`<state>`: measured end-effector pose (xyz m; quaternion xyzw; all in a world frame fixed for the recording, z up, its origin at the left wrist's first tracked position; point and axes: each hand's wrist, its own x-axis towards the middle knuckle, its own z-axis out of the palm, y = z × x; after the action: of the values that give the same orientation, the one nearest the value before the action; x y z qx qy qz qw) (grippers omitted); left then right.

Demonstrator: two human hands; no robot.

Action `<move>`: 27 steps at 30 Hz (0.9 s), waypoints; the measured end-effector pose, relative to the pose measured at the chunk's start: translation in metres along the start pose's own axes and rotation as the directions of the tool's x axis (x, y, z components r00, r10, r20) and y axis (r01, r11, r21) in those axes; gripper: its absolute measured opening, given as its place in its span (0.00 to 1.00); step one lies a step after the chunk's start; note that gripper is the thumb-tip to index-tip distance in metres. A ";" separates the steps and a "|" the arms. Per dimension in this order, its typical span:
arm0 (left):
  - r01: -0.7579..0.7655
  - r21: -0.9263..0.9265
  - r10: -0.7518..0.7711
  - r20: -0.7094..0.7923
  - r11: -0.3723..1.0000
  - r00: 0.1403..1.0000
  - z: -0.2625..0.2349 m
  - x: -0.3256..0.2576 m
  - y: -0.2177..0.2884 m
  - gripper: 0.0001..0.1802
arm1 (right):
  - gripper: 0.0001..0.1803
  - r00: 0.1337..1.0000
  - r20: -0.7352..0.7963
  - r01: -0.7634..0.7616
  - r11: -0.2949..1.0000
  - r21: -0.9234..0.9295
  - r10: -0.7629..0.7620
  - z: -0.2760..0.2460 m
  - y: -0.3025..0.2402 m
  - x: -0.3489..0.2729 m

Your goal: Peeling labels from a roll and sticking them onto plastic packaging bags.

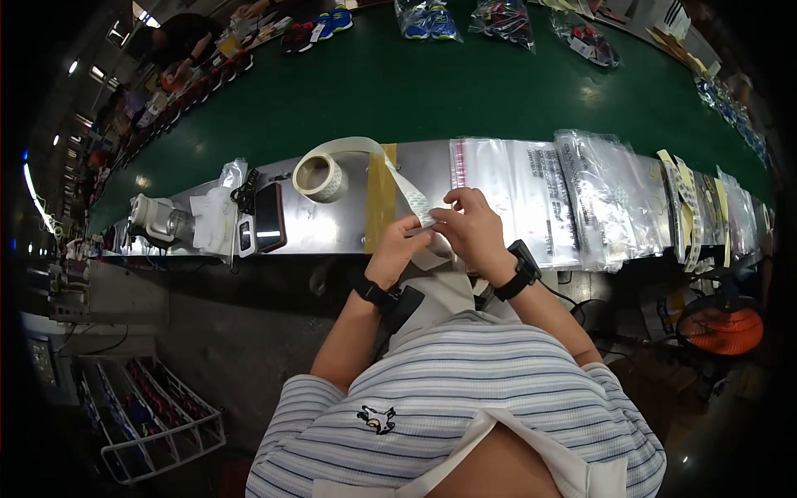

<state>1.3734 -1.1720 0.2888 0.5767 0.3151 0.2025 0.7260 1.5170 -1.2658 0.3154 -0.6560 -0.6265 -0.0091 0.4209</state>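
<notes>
A white strip of printed stickers (408, 190) runs from a roll of stickers (321, 179) standing on the metal ledge, loops over behind it and comes down to my hands. My left hand (399, 251) pinches the strip's lower part near the ledge's front edge. Close beside it, my right hand (470, 231) is closed with thumb and forefinger on the same strip. The strip's loose end hangs below the fingers, partly hidden by them. Yellow-brown tape (380, 199) is stuck across the ledge behind my left hand.
Clear plastic bags (531, 195) lie stacked right of my hands, with sticker sheets (687, 216) beyond. Left are a phone (270, 217) and a white device (154, 217). Bagged shoes (430, 21) lie across the green surface (390, 91). An orange fan (721, 325) stands lower right; a person (187, 50) works far left.
</notes>
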 end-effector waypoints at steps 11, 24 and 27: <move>-0.163 0.332 0.188 -0.046 0.929 0.981 -0.003 0.012 -0.019 0.11 | 0.03 0.996 -0.084 -0.030 0.995 -0.099 0.021 0.005 0.013 0.004; -0.080 0.149 0.081 -0.001 0.986 0.997 0.031 0.006 -0.022 0.08 | 0.12 0.698 0.462 -0.708 0.432 0.559 0.548 -0.013 0.041 -0.034; -0.196 0.393 0.193 0.048 0.898 0.980 0.044 0.002 -0.022 0.08 | 0.15 0.832 -0.110 -0.550 0.833 -0.048 0.543 -0.008 0.057 -0.036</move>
<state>1.4038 -1.2079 0.2730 0.7410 0.2876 0.2040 0.5715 1.5606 -1.2921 0.2707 -0.8225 -0.3919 0.0572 0.4082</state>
